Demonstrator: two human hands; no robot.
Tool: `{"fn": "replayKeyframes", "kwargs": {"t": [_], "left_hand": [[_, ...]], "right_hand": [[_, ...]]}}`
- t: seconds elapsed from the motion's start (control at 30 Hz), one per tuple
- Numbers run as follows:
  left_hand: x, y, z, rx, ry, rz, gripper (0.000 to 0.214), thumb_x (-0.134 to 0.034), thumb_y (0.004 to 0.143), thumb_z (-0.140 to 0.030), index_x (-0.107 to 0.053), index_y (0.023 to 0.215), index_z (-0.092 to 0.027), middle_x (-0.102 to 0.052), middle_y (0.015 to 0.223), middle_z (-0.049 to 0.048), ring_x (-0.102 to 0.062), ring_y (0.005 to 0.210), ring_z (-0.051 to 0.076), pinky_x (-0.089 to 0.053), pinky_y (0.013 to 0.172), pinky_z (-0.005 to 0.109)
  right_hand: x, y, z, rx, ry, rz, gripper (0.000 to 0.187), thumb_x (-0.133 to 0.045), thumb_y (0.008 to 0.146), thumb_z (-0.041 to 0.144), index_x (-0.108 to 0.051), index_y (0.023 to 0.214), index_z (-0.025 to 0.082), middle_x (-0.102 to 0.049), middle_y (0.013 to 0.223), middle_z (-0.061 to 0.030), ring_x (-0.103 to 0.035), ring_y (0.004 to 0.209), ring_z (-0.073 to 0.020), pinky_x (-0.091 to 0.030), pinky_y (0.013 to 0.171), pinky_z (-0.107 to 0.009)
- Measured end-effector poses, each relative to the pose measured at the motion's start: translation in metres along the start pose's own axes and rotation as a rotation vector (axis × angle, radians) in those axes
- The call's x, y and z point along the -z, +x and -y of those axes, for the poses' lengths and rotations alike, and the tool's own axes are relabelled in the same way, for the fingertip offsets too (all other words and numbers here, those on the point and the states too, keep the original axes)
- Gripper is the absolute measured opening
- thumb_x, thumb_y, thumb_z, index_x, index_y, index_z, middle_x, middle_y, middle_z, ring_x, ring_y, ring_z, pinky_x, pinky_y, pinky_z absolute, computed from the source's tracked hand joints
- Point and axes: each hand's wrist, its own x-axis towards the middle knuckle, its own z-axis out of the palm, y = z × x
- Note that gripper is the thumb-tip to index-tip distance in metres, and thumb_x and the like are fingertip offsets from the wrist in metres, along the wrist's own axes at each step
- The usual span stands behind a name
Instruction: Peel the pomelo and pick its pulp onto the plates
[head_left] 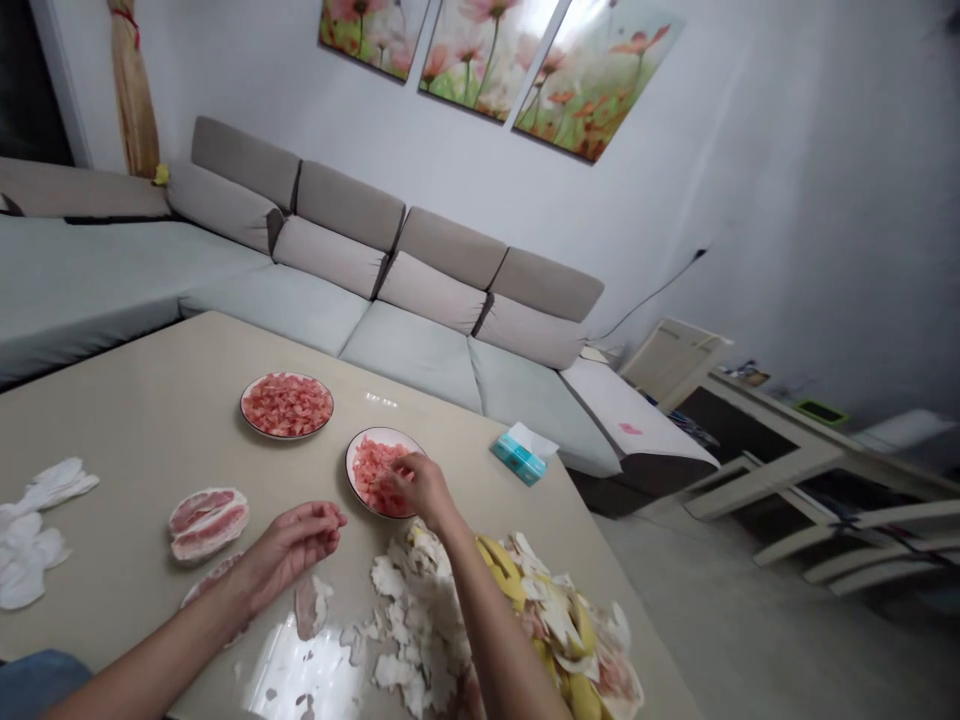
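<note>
My right hand (421, 487) reaches over a dark-rimmed white plate (409, 440) of pink pomelo flesh pieces (371, 468). Its fingers are pinched at the pieces; what is between them is hidden. My left hand (300, 540) hovers over the table left of that plate, fingertips curled together, their contents not visible. Beyond it lies a peeled pomelo chunk (208, 522). A second chunk (214, 578) is partly covered by my left forearm. A loose segment (309, 606) with white membrane rests between my forearms. Another plate (287, 436), heaped with pomelo flesh, stands farther back.
White membrane scraps (420, 620) and yellow pomelo peels (577, 640) pile up around my right forearm. A blue tissue pack (521, 453) sits near the table's right edge, crumpled white tissues (34, 530) at the left. A grey sofa (412, 350) stands behind the table (172, 400).
</note>
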Motion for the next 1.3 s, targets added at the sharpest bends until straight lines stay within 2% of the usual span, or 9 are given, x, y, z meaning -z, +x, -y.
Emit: {"fn": "replayKeyframes", "kwargs": {"t": [0.13,0.2,0.3,0.4,0.63,0.8,0.93,1.13,1.3], "left_hand": [[-0.002,-0.001,-0.002,0.013,-0.019,0.017,0.018,-0.076,0.075,-0.014,-0.070,0.092,-0.013,-0.068,0.103,0.0098,-0.066,0.080,0.012,-0.055,0.081,0.022],[-0.005,-0.003,-0.002,0.015,-0.019,0.059,0.020,-0.076,0.075,-0.015,-0.069,0.094,-0.013,-0.068,0.102,0.0095,-0.066,0.081,0.012,-0.054,0.081,0.022],[-0.008,-0.006,-0.001,-0.005,0.007,0.109,0.021,-0.077,0.075,-0.016,-0.069,0.093,-0.012,-0.067,0.094,0.0073,-0.065,0.082,0.013,-0.053,0.082,0.024],[-0.009,-0.009,0.001,-0.039,0.057,0.080,0.019,-0.076,0.076,-0.018,-0.069,0.092,-0.013,-0.065,0.088,0.0047,-0.064,0.086,0.014,-0.051,0.084,0.024],[-0.011,-0.012,0.003,-0.015,0.134,0.040,0.023,-0.079,0.073,-0.025,-0.065,0.089,-0.016,-0.068,0.097,0.0069,-0.066,0.097,0.019,-0.051,0.085,0.026],[-0.009,-0.011,0.006,0.031,0.146,0.021,0.028,-0.080,0.073,-0.026,-0.062,0.091,-0.015,-0.066,0.088,0.0048,-0.067,0.082,0.014,-0.052,0.074,0.021],[-0.004,-0.010,0.013,0.087,0.066,0.066,0.023,-0.078,0.076,-0.023,-0.063,0.090,-0.013,-0.062,0.081,0.0026,-0.061,0.071,0.009,-0.051,0.068,0.017],[-0.002,-0.008,0.020,0.121,-0.038,0.034,0.021,-0.073,0.079,-0.014,-0.065,0.098,-0.012,-0.062,0.084,0.0034,-0.064,0.073,0.008,-0.054,0.076,0.017],[0.000,-0.008,0.021,0.176,-0.188,0.059,0.008,-0.067,0.084,-0.010,-0.065,0.091,-0.009,-0.063,0.082,0.0037,-0.066,0.072,0.008,-0.056,0.074,0.014]], "right_hand": [[0.001,-0.009,0.018,-0.045,0.066,-0.041,0.025,-0.061,0.082,0.029,-0.072,0.104,0.021,-0.068,0.106,-0.0102,-0.062,0.093,-0.0229,-0.046,0.086,-0.037],[-0.010,-0.034,0.034,-0.049,0.170,0.051,0.026,-0.057,0.088,0.036,-0.072,0.104,0.024,-0.071,0.102,-0.0066,-0.065,0.088,-0.0206,-0.050,0.080,-0.034],[-0.028,-0.077,0.058,-0.106,0.534,0.244,0.033,-0.058,0.089,0.041,-0.067,0.117,0.027,-0.069,0.111,-0.0055,-0.065,0.095,-0.0210,-0.051,0.082,-0.034],[-0.037,-0.098,0.074,-0.108,0.542,0.180,0.035,-0.066,0.084,0.040,-0.068,0.117,0.028,-0.068,0.112,-0.0065,-0.065,0.090,-0.0206,-0.052,0.080,-0.033],[-0.040,-0.097,0.078,-0.236,0.645,0.123,0.033,-0.076,0.075,0.037,-0.073,0.104,0.023,-0.073,0.092,-0.0053,-0.065,0.078,-0.0199,-0.053,0.075,-0.034],[-0.035,-0.106,0.077,-0.324,0.684,0.121,0.026,-0.079,0.070,0.036,-0.075,0.091,0.020,-0.073,0.082,-0.0059,-0.066,0.077,-0.0207,-0.052,0.072,-0.032],[-0.034,-0.112,0.073,-0.385,0.706,0.128,0.020,-0.075,0.073,0.034,-0.076,0.087,0.019,-0.072,0.077,-0.0054,-0.063,0.068,-0.0173,-0.049,0.065,-0.029],[-0.036,-0.111,0.069,-0.421,0.609,0.127,0.012,-0.071,0.074,0.029,-0.074,0.074,0.018,-0.069,0.068,-0.0033,-0.058,0.060,-0.0146,-0.045,0.058,-0.026],[-0.034,-0.114,0.073,-0.446,0.755,0.207,0.023,-0.074,0.073,0.040,-0.072,0.074,0.017,-0.065,0.061,-0.0008,-0.055,0.055,-0.0123,-0.044,0.056,-0.025]]}}
